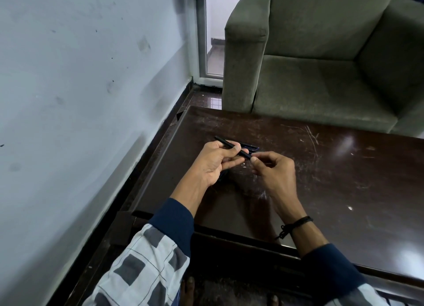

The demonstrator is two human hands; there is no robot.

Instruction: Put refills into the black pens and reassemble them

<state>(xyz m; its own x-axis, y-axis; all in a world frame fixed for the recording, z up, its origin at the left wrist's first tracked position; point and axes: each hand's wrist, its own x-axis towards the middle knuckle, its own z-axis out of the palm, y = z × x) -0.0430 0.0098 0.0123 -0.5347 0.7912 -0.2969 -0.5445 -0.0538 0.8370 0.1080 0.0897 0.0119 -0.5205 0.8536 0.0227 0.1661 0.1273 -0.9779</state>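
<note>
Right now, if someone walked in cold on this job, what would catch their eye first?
The two hands meet over the middle of the scratched dark-brown wooden table. The left hand grips a slim black plastic pen held at a slant, and the right hand pinches its lower right end. Just behind them a few more dark pens lie on the table, and a grey-green fabric armchair fills the upper right.

Left grip (215,161) curls round a black pen (223,141), right grip (273,170) pinches its lower end, forearms converging.
</note>
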